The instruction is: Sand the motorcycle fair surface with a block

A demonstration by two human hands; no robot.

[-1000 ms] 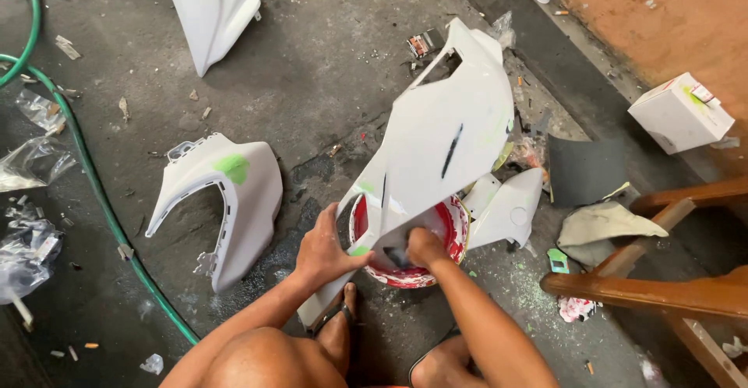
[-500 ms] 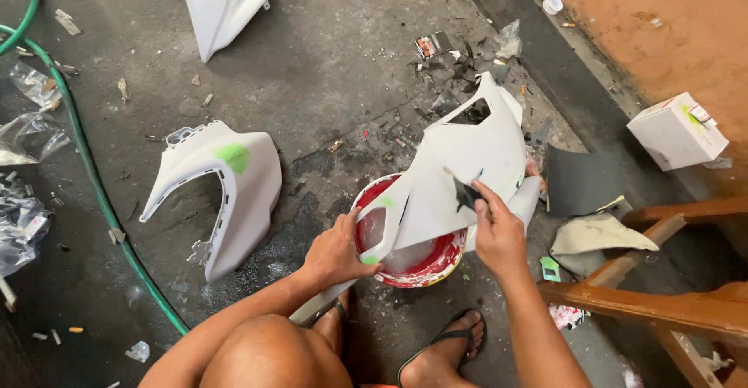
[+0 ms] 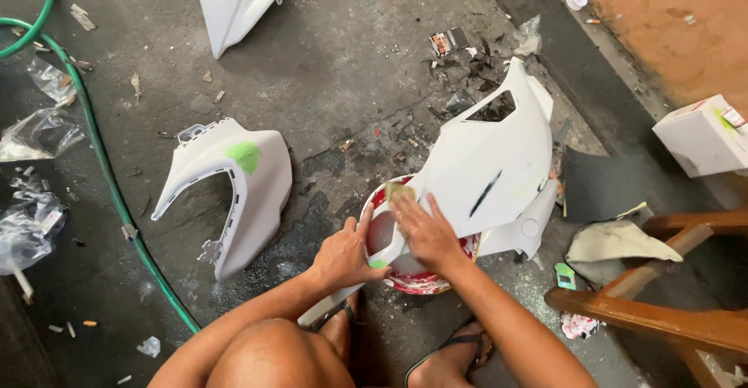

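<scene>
At frame centre the left hand (image 3: 343, 257) grips the white fairing panel (image 3: 487, 170) edge; the right hand (image 3: 427, 234) presses a small sanding pad (image 3: 399, 192) flat on it, over a red basin (image 3: 417, 280).

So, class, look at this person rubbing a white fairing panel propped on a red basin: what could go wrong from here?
1. The white fairing panel only rests on the rim of the red basin, steadied by the left hand; it could slide off or tip the basin.
2. The right hand presses a small pad near a cut-out edge; fingers might scrape.
3. The green hose and plastic scraps lie close by, a possible trip hazard.
</scene>
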